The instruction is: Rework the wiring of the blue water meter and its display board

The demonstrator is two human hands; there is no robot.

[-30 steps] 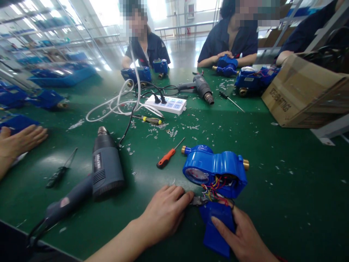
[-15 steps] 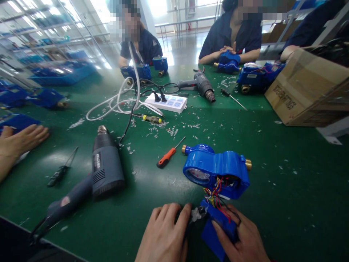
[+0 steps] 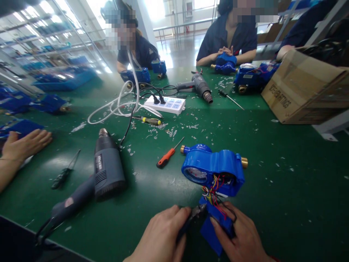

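My left hand (image 3: 166, 233) is closed around a pair of pliers or cutters (image 3: 197, 211), whose metal jaws touch or nearly touch the edge of a blue part. That blue part, a cover-like piece (image 3: 211, 236), is gripped between the thumb and fingers of my right hand (image 3: 242, 233). Red, yellow, black and white wires (image 3: 214, 193) run from it into the open side of a blue water meter (image 3: 209, 163) with brass ends, lying just beyond my hands. The exact jaw contact is too small to tell.
On the green table (image 3: 272, 203) lie an orange screwdriver (image 3: 166, 157), a heat gun (image 3: 109, 167), a dark screwdriver (image 3: 62, 176) and a power strip (image 3: 166, 104). A cardboard box (image 3: 302, 91) stands right. Another person's hand (image 3: 29, 145) rests at left; people sit across.
My left hand has turned slightly, and the cutters' jaws now point up toward the blue part and wires. My right hand keeps its grip. The view has shifted a little.
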